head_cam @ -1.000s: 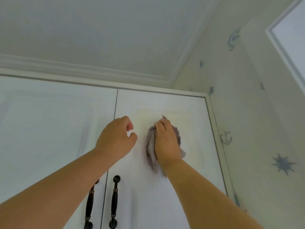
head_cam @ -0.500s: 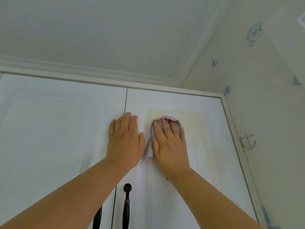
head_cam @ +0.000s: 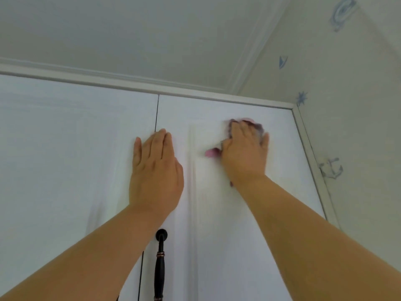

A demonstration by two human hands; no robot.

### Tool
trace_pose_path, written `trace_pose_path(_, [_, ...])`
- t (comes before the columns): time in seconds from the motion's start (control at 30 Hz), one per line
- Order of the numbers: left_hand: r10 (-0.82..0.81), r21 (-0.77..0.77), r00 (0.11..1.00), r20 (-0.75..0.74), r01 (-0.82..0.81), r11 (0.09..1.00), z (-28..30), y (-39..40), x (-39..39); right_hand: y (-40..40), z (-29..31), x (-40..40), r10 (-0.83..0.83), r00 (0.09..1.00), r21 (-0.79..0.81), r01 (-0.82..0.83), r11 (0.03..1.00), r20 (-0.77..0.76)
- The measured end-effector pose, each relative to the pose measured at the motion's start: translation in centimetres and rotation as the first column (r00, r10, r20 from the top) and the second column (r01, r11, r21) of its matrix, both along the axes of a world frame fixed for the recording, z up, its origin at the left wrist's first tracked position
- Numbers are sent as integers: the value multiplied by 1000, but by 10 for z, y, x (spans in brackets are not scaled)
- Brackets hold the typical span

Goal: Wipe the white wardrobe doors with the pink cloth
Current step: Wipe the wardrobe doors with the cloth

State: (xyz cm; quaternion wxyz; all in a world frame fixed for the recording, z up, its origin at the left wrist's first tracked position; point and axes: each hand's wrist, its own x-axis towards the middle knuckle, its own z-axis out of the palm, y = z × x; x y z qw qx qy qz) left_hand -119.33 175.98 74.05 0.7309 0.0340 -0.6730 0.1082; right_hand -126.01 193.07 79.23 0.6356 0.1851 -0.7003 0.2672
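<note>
Two white wardrobe doors fill the lower view, the left door (head_cam: 65, 159) and the right door (head_cam: 217, 235), meeting at a thin vertical gap. My right hand (head_cam: 244, 157) presses the pink cloth (head_cam: 211, 153) flat against the upper part of the right door, fingers straight; the cloth shows only at the fingertips and beside the thumb. My left hand (head_cam: 155, 168) lies flat with straight fingers across the gap near the top of the doors, holding nothing.
A dark door handle (head_cam: 160, 263) hangs on the right door below my left wrist. The wardrobe's top trim (head_cam: 195, 95) meets the ceiling. A wall (head_cam: 347, 127) papered with blue nautical marks adjoins the wardrobe on the right.
My right hand slid the cloth rightward and a little upward on the right door. My left hand went from curled to flat and stays by the gap.
</note>
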Motion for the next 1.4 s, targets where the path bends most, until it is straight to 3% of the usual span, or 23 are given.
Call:
trace_pose_path(0.07, [-8, -1, 1000, -24, 8, 1000, -1, -1, -2, -5, 4, 3, 62, 998, -63, -62, 996, -5])
trace_pose_path(0.17, [-34, -5, 998, -62, 34, 999, 0, -2, -5, -51, 11, 25, 243, 955, 98, -229, 968, -171])
trace_pose_path(0.27, [-53, -7, 995, -86, 52, 999, 1, -6, -5, -74, 7, 30, 270, 924, 225, -212, 951, -271])
trace_pose_path(0.4, [-26, -5, 997, -67, 26, 1000, 1, -3, -3, -60, 13, 16, 181, 937, 217, -118, 969, -300])
trace_pose_path(0.57, [-26, 3, 997, -67, 26, 1000, 1, -4, -3, -71, 8, 15, 262, 908, 207, -201, 957, -326])
trace_pose_path(0.73, [-53, 2, 995, -88, 54, 999, 0, -4, 0, -47, -54, 2, 418, 802, 449, -213, 868, -426])
trace_pose_path(0.83, [-45, 0, 996, -78, 45, 999, -1, -3, 0, -43, -40, -2, 345, 849, 476, -129, 870, -400])
trace_pose_path(0.93, [-31, -2, 998, -59, 31, 1000, -1, -1, 1, -52, 2, 16, 169, 958, 369, -74, 927, -232])
trace_pose_path(1.0, [-26, -6, 998, -57, 26, 1000, -1, -1, 1, -62, 15, 24, 135, 978, 304, -80, 949, -162])
trace_pose_path(1.07, [-9, -3, 998, -66, 9, 1000, 0, -3, 0, -68, 6, 24, 156, 975, 283, -106, 953, -159])
trace_pose_path(1.17, [11, 1, 998, -56, -11, 1000, 0, -2, 2, -60, -28, 10, 226, 930, 312, -131, 941, -290])
trace_pose_path(1.27, [32, 9, 999, -22, -31, 999, 0, 1, 4, -44, -35, 0, 153, 934, 399, -12, 917, -324])
trace_pose_path(1.4, [79, 22, 997, -5, -79, 997, 6, 3, 3, -41, -18, 2, 86, 956, 365, 23, 931, -282])
